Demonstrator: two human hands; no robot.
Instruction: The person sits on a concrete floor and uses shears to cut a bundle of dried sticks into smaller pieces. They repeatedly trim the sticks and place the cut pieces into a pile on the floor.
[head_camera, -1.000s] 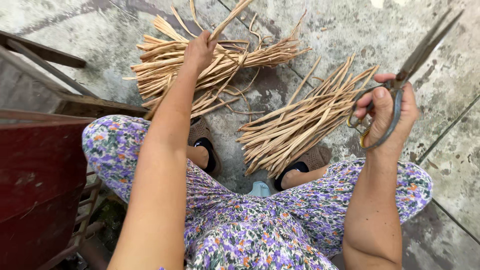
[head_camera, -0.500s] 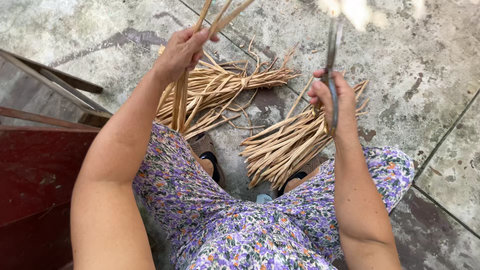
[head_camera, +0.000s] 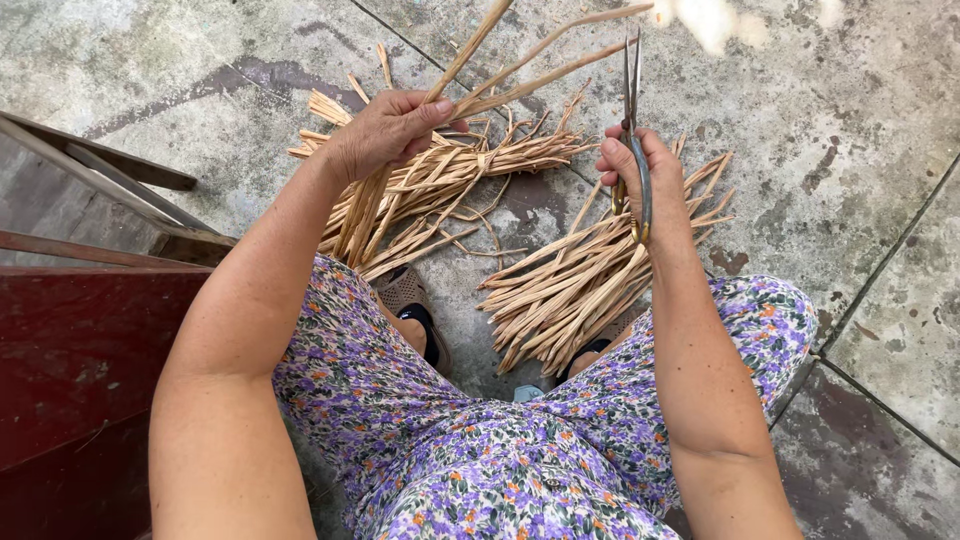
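My left hand (head_camera: 385, 130) is closed around a few long tan straw strips (head_camera: 520, 70) that slant up to the top right, with their lower ends hanging past my knee. My right hand (head_camera: 645, 175) grips a pair of metal scissors (head_camera: 632, 110), blades pointing up and nearly shut, close to the raised strips. On the ground under my left hand lies a loose pile of strips (head_camera: 450, 170). A second pile of cut strips (head_camera: 590, 280) lies below my right hand.
I sit in a purple floral dress (head_camera: 480, 440) with dark sandals (head_camera: 425, 320) on a stained concrete floor (head_camera: 850, 180) with seams. A dark red wooden piece (head_camera: 70, 350) and wooden slats (head_camera: 90, 170) stand at my left.
My left hand has lifted a few strips off the far pile and drawn them toward me. My right hand brought the scissors inward from the right, turning the blades upright beside the strips.
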